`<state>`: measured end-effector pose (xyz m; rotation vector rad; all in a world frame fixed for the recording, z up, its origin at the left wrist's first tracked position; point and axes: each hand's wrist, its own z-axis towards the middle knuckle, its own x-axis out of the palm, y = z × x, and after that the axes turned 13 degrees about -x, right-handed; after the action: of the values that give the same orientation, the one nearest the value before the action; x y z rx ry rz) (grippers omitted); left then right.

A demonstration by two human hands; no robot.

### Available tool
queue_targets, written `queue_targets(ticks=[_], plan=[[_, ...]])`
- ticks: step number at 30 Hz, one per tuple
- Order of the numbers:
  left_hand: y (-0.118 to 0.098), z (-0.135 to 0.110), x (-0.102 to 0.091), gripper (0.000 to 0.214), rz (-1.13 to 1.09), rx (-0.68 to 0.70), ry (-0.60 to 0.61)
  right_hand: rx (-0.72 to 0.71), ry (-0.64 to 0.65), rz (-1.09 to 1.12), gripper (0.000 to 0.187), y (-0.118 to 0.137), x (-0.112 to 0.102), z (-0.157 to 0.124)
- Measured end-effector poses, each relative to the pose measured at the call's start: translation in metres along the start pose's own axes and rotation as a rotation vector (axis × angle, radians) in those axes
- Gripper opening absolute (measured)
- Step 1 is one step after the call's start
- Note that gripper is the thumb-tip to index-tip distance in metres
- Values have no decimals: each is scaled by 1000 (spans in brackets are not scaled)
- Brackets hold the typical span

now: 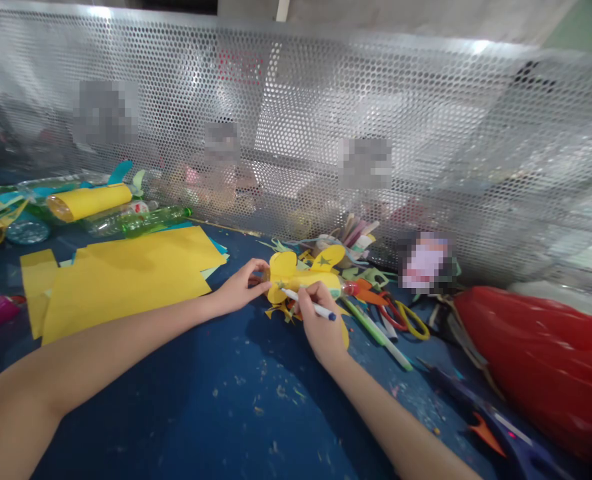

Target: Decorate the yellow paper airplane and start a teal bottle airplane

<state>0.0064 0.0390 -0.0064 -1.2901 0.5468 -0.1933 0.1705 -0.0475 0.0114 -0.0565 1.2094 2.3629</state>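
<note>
A small bottle wrapped in yellow paper [306, 275], with yellow paper wings and a red cap, lies on the blue table [216, 400]. My left hand [239, 288] grips its left end, fingers curled round it. My right hand [321, 323] pinches a white pen with a blue cap [309, 305], whose tip rests on the yellow paper of the bottle.
Yellow paper sheets [126, 273] lie at the left, with a yellow roll [89, 202] and clear and green bottles [141, 220] behind them. Scissors and pens [396, 317] lie at the right beside a red plastic bag [541, 360]. A perforated metal screen [326, 133] closes the back.
</note>
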Motion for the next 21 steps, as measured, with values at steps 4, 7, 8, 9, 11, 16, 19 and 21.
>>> queue_targets(ticks=[4,7,8,9,11,16,19,21], plan=[[-1,0,0,29,4,1,4,5,28,-37,26,2,0,-1],[-1,0,0,28,2,6,6,5,10,-26,26,0,0,-1],[-1,0,0,28,1,6,8,2,-13,-17,26,0,0,-1],[-1,0,0,28,0,4,11,-3,-43,-11,26,-1,0,-1],[0,0,0,28,2,4,15,-13,-107,-9,24,-2,-1,0],[2,1,0,28,2,18,6,2,-125,-20,24,-1,-2,1],[3,1,0,29,9,10,7,13,-107,-14,24,-2,-2,1],[2,1,0,28,12,4,4,20,-96,-18,23,-4,-2,1]])
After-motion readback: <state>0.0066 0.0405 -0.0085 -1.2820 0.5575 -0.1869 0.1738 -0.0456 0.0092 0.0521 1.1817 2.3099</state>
